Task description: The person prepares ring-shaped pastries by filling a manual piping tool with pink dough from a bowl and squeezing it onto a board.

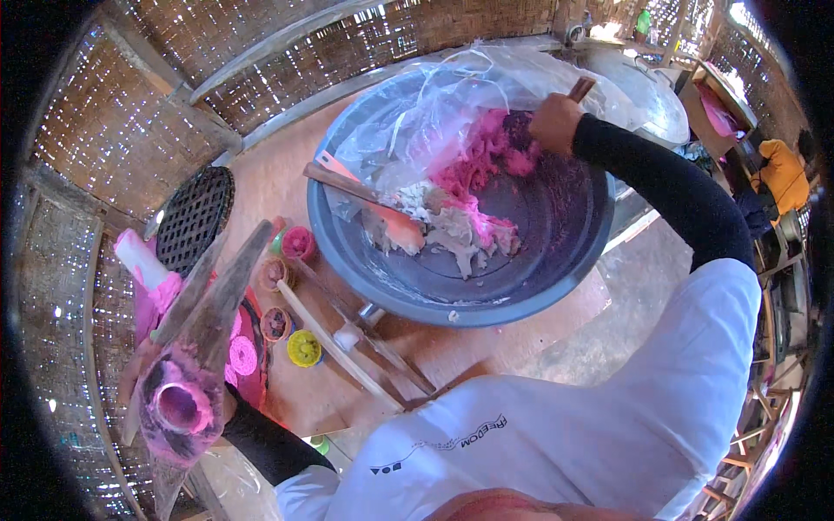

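Note:
My right hand [556,123] is closed around the wooden handle of a tool whose dark end [519,128] rests against bright pink dough-like material [486,156]. This clings to a greyish-white lump [456,230] inside a wide grey-blue basin [408,306]. Clear plastic sheeting [408,113] drapes over the basin's far side. A wooden-handled stick [352,184] and an orange-pink flat piece [400,227] lean over the basin's left rim. My left hand [228,410] is beside a wooden stand with a pink-smeared round opening [182,406]; its fingers are mostly hidden behind it.
Small coloured cups [304,347], wooden sticks [334,343] and a black lattice tray [195,217] occupy the board [287,156] left of the basin. Woven walls [321,43] enclose the far side. A person in orange [782,178] is at the far right, beside shelving.

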